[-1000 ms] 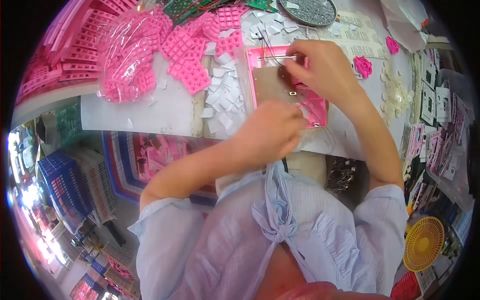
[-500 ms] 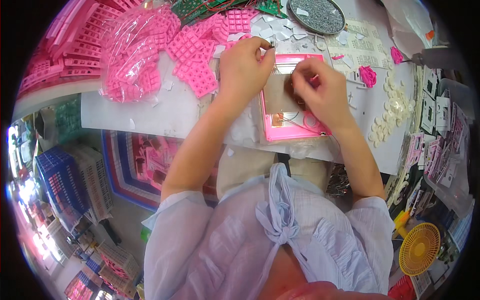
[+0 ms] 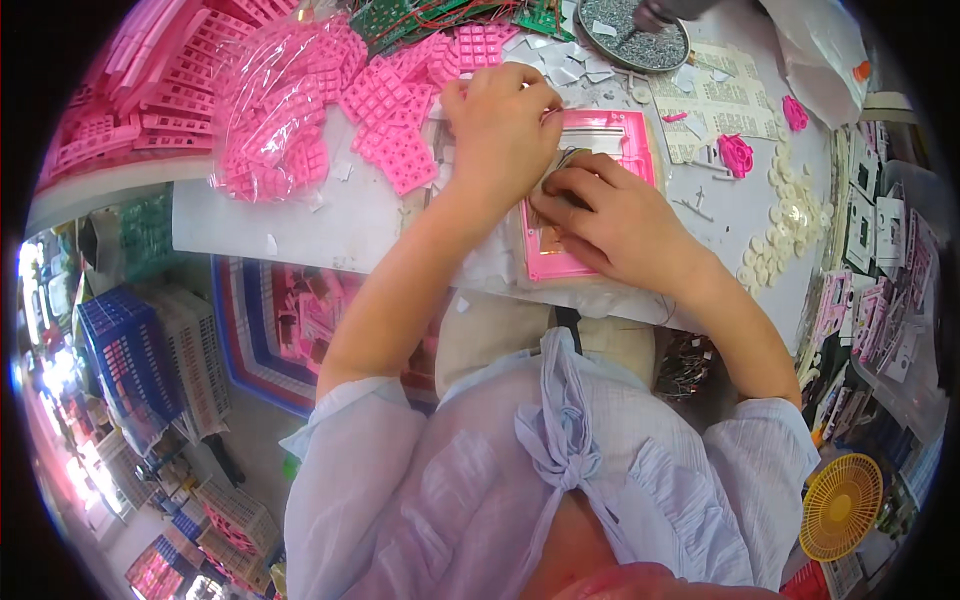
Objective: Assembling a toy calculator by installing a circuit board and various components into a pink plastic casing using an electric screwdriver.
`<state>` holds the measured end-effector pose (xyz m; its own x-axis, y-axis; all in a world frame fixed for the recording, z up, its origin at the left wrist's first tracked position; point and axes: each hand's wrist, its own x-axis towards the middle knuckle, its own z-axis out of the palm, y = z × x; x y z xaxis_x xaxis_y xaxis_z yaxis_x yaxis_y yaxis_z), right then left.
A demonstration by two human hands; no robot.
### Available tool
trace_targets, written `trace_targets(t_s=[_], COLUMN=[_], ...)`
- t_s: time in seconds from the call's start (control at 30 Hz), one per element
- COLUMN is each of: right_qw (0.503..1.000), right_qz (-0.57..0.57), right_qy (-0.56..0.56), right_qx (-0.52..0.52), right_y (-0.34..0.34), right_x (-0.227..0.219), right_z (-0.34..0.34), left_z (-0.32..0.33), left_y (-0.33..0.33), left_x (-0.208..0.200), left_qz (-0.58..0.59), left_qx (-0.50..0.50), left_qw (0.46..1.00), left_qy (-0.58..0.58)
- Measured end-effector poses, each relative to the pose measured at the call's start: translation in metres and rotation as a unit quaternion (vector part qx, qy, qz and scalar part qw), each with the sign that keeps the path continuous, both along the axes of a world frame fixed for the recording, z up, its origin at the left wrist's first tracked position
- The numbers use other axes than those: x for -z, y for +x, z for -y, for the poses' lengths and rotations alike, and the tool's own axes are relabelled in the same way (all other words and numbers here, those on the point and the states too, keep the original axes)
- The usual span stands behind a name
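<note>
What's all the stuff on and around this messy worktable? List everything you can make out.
Pink rectangular frame tray: one, pink, table centre, under both hands.
Loose pink keypad grids: many, pink, heaped left of the tray.
Clear plastic bag of pink grids: one, clear, table's left part.
Round metal dish of grey bits: one, grey, top edge.
Green circuit boards: several, green, top edge.
Small white discs: many, white, right of the tray.
Blue plastic crate: one, blue, floor at left.
Yellow round fan: one, yellow, lower right.
Left hand: on the tray's top-left edge.
Right hand: pressing on the tray's middle.
</note>
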<state>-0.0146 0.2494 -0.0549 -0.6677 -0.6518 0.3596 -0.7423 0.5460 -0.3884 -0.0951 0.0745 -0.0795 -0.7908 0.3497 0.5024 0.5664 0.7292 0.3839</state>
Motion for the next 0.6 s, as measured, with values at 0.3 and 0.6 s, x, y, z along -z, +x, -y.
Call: trace_targets(t_s=[0.3,0.6], right_qw=[0.971,0.968], right_qz=[0.115,-0.074], right_qy=[-0.136,0.129], right_qx=[0.161,0.200], right_y=[-0.033,-0.041], right_x=[-0.012,-0.016], right_z=[-0.024,-0.023], left_z=[0.008,0.002], left_y=[0.017,0.018], left_x=[-0.008,-0.004], left_qz=[-0.034,0.135], left_qx=[0.091,0.036], left_qw=[0.993,0.981], left_qy=[0.065,0.137])
